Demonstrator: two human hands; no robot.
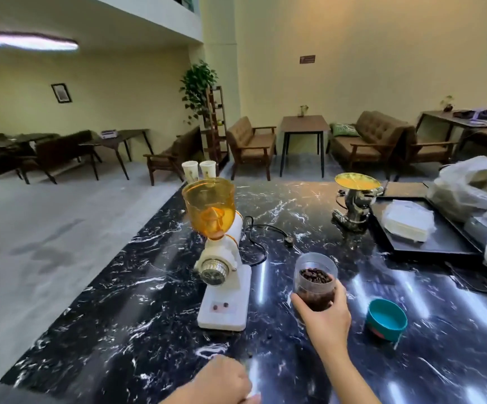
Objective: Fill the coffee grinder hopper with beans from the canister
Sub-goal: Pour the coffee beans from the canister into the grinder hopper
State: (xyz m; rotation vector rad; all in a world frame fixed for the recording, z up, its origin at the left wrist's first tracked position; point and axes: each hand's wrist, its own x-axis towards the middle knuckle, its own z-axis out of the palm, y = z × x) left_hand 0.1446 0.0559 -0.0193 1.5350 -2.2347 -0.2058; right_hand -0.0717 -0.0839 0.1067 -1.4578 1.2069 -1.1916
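A white coffee grinder (225, 275) stands on the black marble counter (137, 330), its amber hopper (209, 207) open at the top with no beans visible inside. To its right my right hand (325, 312) is wrapped around a clear canister (314, 282) holding dark coffee beans, its mouth open. The canister's teal lid (386, 319) lies upside down on the counter to the right of that hand. My left hand (222, 381) rests as a loose fist at the near edge, holding nothing I can see. Two beans lie on the grinder's base.
The grinder's black power cord (261, 237) trails behind it, unplugged. A second grinder with a yellow lid (356, 196) stands at the back right beside a black tray (429, 243) with white packets and plastic bags. Two paper cups (198, 170) stand at the far edge.
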